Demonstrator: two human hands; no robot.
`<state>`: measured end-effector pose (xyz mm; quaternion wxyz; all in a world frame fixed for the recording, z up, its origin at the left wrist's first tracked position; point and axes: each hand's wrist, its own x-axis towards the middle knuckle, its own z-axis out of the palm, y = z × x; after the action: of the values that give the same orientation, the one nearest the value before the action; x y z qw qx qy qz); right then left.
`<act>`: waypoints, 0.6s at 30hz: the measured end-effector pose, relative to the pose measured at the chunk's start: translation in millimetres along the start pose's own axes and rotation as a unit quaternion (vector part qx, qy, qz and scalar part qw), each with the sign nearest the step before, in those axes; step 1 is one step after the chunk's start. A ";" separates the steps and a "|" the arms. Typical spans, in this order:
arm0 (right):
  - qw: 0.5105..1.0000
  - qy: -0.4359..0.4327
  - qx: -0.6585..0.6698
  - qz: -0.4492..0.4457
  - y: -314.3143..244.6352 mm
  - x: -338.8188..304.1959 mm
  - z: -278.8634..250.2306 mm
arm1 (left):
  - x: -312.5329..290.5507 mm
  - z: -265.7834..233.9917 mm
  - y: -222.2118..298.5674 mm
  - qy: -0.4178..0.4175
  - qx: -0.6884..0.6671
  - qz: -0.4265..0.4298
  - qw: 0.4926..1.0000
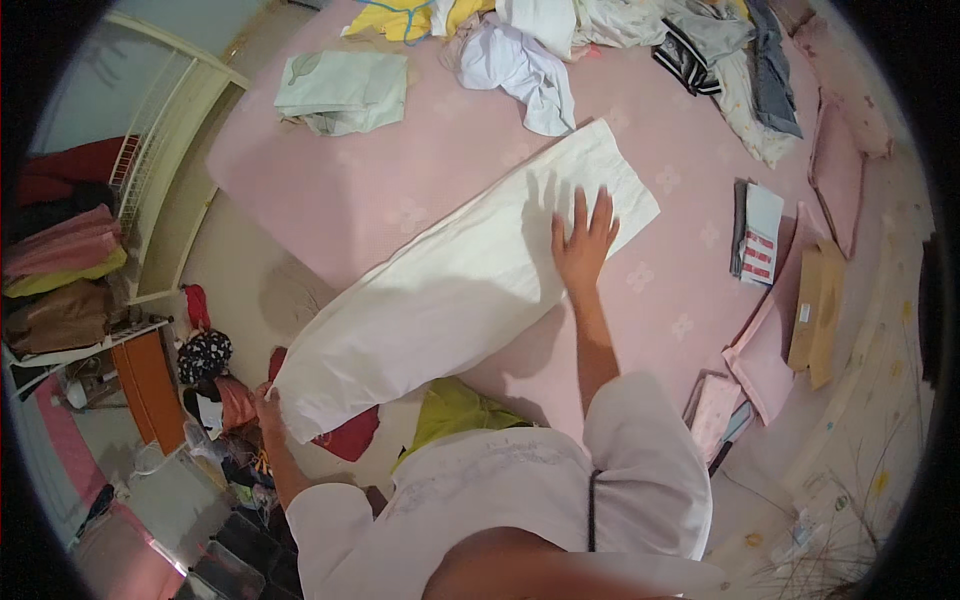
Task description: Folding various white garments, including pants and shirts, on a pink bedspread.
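A long white piece of cloth (430, 300), folded into a strip like a trouser leg, runs from near left to far right over the pink bed. Its near-left end hangs past the bed's edge, and my left hand (268, 402) is closed on the corner there. Over the far-right part my right hand (584, 245) is spread out flat with fingers apart. It casts a shadow on the cloth, and I cannot tell whether the palm presses on it. The bedspread (640, 330) under the cloth is pink with pale flower shapes.
A folded pale green garment (345, 90) lies at the bed's far left. Heaped clothes (620, 25) line the far edge. To the right are a flat striped package (760, 230), pink pillows (838, 175) and a cardboard piece (816, 312). A cluttered rack (75, 260) stands left.
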<state>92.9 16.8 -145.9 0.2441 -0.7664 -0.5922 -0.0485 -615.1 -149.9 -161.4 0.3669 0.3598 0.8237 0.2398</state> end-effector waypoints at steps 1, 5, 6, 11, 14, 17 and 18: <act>0.999 0.010 0.007 0.037 -5.0 -21.6 1.1 | 3.6 7.1 5.1 -0.005 -0.004 0.007 1.000; 0.967 -0.232 -0.089 0.048 4.8 -82.8 26.2 | 2.0 27.4 38.9 -0.011 -0.045 0.014 0.999; 0.978 -0.197 -0.051 0.055 1.2 -84.9 21.0 | 0.2 23.6 42.6 -0.016 -0.032 -0.004 0.999; 0.963 -0.149 0.204 0.094 -71.6 -106.0 -76.0 | -42.2 21.8 103.8 -0.118 -0.126 -0.034 0.984; 0.827 -0.400 0.377 0.122 -141.9 -143.8 -144.8 | -84.6 13.3 153.9 -0.220 -0.178 -0.023 0.959; 0.837 -0.367 0.390 -0.115 -215.1 -181.3 -215.3 | -151.8 8.5 230.3 -0.309 -0.257 -0.038 0.915; 0.841 -0.331 0.388 -0.182 -234.6 -188.3 -237.7 | -171.8 9.6 249.4 -0.312 -0.255 -0.036 0.915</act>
<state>-129.9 -210.1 68.2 0.2974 -0.4582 -0.7369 0.3981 -422.6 -124.6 71.3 0.6926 0.2809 0.5907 0.3042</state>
